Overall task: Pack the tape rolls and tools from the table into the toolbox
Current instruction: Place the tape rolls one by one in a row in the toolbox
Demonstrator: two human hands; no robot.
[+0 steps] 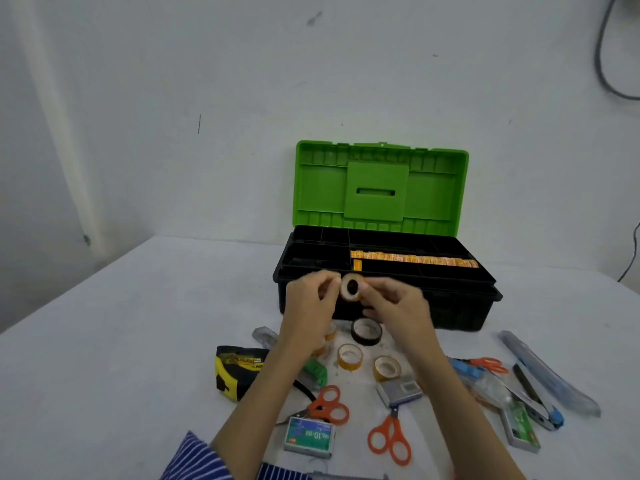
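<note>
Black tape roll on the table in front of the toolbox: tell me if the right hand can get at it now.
Probably not at once: the right hand pinches a small orange-edged tape roll together with the left hand. The black tape roll lies uncovered just below, so once freed, reach looks easy.

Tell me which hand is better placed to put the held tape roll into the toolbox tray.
Probably the right hand. Both hands pinch the small tape roll, but the row of tape rolls already in the toolbox tray lies toward the right side, nearer that hand. The left hand is farther away.
</note>
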